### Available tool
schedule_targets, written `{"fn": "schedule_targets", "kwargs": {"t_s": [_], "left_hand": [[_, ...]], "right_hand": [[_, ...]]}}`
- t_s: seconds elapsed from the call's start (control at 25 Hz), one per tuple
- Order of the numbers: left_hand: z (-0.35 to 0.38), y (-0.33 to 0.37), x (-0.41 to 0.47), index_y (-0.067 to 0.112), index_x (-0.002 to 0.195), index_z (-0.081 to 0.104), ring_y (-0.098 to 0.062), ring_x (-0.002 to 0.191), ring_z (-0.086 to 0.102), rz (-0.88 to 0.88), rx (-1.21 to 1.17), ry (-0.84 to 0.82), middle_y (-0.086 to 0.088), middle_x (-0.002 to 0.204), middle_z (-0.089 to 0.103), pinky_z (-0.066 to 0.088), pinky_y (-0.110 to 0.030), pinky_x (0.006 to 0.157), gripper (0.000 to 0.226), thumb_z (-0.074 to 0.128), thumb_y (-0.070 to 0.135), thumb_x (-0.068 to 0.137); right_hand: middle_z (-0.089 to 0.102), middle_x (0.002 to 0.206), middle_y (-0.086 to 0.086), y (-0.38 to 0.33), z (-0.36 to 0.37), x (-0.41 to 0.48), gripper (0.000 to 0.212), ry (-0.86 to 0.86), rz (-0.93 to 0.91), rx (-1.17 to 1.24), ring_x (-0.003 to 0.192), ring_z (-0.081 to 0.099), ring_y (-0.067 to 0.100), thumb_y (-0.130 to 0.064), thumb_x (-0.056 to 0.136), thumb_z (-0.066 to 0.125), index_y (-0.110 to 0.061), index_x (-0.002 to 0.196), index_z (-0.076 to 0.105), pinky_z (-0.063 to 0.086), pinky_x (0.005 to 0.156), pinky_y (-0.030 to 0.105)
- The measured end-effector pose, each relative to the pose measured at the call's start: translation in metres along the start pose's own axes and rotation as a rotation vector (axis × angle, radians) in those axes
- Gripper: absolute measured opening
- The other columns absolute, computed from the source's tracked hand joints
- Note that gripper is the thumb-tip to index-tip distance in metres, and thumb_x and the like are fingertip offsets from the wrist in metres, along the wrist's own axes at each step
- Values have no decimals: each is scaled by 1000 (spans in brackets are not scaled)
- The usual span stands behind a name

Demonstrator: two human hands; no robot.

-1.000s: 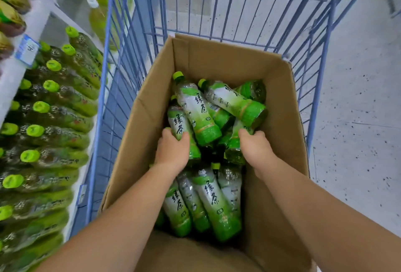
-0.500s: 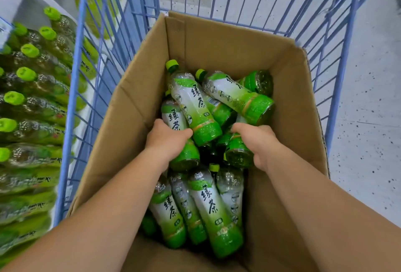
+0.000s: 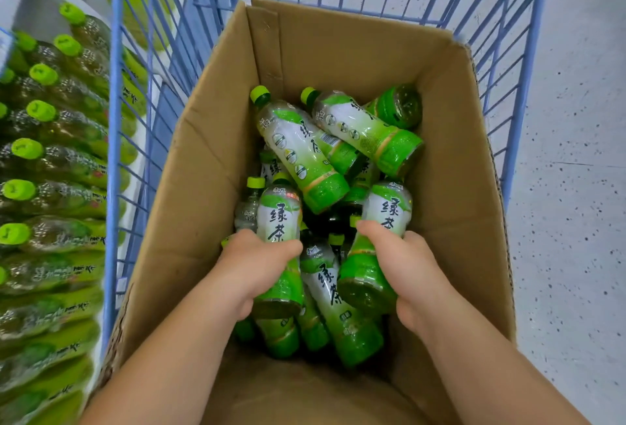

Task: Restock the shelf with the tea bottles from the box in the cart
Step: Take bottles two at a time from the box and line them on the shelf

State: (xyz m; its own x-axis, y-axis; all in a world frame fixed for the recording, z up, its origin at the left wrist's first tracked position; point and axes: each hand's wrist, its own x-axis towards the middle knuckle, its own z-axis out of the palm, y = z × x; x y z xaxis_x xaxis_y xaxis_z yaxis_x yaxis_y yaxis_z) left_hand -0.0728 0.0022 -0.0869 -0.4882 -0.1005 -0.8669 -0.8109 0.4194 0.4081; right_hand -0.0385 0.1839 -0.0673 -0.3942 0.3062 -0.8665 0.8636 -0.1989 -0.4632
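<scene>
Both my hands have come up out of the pile [image 3: 305, 153] since a second ago. My left hand [image 3: 257, 265] has drawn the left bottle [image 3: 279, 218] out from under its neighbours and toward the near side, so its base now hangs free. My right hand [image 3: 403, 265] has pulled the right bottle [image 3: 386, 207] loose too; it was mostly buried, and now its label shows. A small bottle [image 3: 248, 211] has been uncovered just left of the left one.
</scene>
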Motion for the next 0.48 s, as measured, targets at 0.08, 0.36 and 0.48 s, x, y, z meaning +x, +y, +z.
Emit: {"fn": "schedule_targets", "kwargs": {"t_s": [0.08,0.36,0.48], "left_hand": [[-3,-2,-8,13,93,74,-33,85,74,16,43,-10,-14,89,76,61,-50,84,50,70,43,53],[-13,-6,-47,9,89,75,-35,83,73,146,13,-3,-16,84,75,52,-31,68,19,72,26,82],[-18,-8,-76,13,89,77,-32,85,74,206,25,4,-13,86,76,59,-37,68,11,75,22,83]], "right_hand": [[77,98,14,7,-3,-8,36,-43,15,49,82,77,32,-35,83,79,-15,111,69,64,73,48],[78,95,14,17,-7,-41,26,-184,-63,-28,81,78,31,-22,87,76,-12,109,69,65,72,48],[78,96,14,16,-13,-64,22,-158,-122,-77,83,77,31,-23,85,77,-15,105,70,64,77,53]]}}
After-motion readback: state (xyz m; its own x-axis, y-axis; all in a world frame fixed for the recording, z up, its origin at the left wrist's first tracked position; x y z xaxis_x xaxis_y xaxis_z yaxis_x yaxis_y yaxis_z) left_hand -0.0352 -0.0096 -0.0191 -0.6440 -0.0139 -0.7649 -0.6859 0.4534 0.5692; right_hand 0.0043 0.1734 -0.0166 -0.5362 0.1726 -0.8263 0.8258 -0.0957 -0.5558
